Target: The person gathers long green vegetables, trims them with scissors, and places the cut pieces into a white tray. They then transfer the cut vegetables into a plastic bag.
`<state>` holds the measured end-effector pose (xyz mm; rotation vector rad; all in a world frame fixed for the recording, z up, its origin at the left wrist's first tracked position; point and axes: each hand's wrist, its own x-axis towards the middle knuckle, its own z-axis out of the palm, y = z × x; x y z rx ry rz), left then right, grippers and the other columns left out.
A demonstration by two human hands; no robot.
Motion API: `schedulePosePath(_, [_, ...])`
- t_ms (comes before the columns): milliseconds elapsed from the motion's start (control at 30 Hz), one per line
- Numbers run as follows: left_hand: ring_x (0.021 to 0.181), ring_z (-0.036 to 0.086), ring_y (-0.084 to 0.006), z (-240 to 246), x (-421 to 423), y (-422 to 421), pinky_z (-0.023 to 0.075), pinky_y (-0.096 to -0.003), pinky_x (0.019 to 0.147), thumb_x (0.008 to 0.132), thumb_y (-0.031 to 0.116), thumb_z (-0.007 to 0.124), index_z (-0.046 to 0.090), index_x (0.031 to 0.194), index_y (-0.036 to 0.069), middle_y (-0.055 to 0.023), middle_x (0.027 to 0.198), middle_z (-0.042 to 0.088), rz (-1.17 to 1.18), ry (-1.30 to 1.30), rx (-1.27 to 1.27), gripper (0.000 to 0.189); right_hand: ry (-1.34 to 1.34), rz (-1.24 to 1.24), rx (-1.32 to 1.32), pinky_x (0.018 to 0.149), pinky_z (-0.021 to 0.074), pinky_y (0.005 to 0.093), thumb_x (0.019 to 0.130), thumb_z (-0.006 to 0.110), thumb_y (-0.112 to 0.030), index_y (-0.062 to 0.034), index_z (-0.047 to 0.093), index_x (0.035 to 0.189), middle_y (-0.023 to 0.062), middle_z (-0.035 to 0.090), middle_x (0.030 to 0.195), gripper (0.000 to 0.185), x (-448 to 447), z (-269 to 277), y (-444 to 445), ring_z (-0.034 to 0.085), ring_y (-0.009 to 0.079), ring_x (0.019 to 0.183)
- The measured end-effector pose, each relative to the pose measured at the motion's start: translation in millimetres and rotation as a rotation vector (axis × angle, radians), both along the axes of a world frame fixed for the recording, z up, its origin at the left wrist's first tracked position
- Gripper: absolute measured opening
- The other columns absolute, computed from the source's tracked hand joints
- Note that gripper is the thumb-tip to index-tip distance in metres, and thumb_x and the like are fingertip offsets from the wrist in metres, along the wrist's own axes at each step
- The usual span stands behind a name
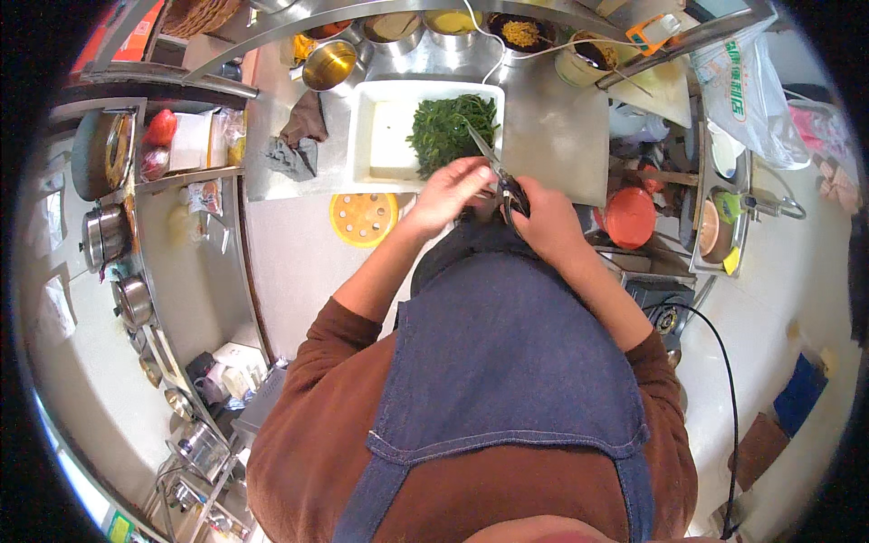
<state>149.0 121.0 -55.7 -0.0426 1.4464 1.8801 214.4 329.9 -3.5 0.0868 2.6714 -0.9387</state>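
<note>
A pair of scissors with black handles is in my right hand; its blades point up and left over the greens. My left hand is beside the blades at the near edge of a white rectangular tray. Its fingers are bent, and whether they pinch anything is hidden. Chopped leafy greens lie heaped in the right part of the tray, which rests on a steel counter.
Metal pots and bowls of sauces and seasonings line the counter's back. Dark cloths lie left of the tray. A yellow stool stands below the counter's edge; a red basin is at the right. Shelves with pots flank the left.
</note>
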Motion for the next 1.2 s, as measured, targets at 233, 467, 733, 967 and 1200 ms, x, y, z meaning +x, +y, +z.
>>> schedulePosePath(233, [0.093,0.069,-0.0236,21,-9,48,0.0525,-0.0366,0.087,0.105,0.019,0.058,0.065,0.111,-0.005,-0.0155,0.098,0.073,0.026,0.336,-0.255,0.025,-0.047,0.135,-0.132,0.087,0.0550,0.0547,0.087,0.076,-0.022,-0.0010,0.029,0.159,0.0348,0.068,0.107,0.089,5,62,1,0.068,0.0491,0.098])
schedulePosePath(467, [0.089,0.064,-0.0479,53,-19,73,0.0511,-0.0541,0.079,0.097,0.017,0.059,0.061,0.093,-0.001,-0.0281,0.089,0.063,-0.480,0.984,-0.574,0.019,0.547,0.136,0.154,0.101,0.0546,0.0459,0.081,0.076,-0.007,0.0012,0.059,0.135,0.0249,0.067,0.125,0.058,-1,101,79,0.065,0.0402,0.118])
schedulePosePath(733, [0.097,0.068,-0.0449,104,-13,201,0.0550,-0.0515,0.086,0.097,0.021,0.064,0.068,0.110,0.001,-0.0231,0.101,0.070,-0.670,1.124,-0.463,0.024,0.208,0.435,0.060,0.077,0.0537,0.0541,0.101,0.050,-0.027,-0.0068,0.064,0.095,0.0205,0.068,0.091,0.025,-9,63,246,0.068,0.0444,0.090])
schedulePosePath(967, [0.107,0.067,-0.0422,96,-30,299,0.0546,-0.0457,0.095,0.096,0.025,0.069,0.067,0.126,-0.001,-0.0248,0.121,0.067,-0.252,0.981,-0.614,0.040,0.092,-0.062,0.315,0.086,0.0537,0.0513,0.099,0.057,-0.030,-0.0029,0.072,0.098,0.0228,0.070,0.095,0.030,22,79,590,0.066,0.0458,0.096])
schedulePosePath(1200, [0.105,0.072,-0.0315,41,-4,318,0.0563,-0.0401,0.094,0.099,0.035,0.067,0.067,0.133,0.001,-0.0203,0.114,0.074,-0.377,0.623,-0.756,0.047,0.852,-0.478,-1.051,0.048,0.0287,0.0242,0.104,0.058,-0.026,-0.0113,0.058,0.085,-0.0042,0.049,0.068,0.024,-116,251,682,0.041,0.0081,0.054])
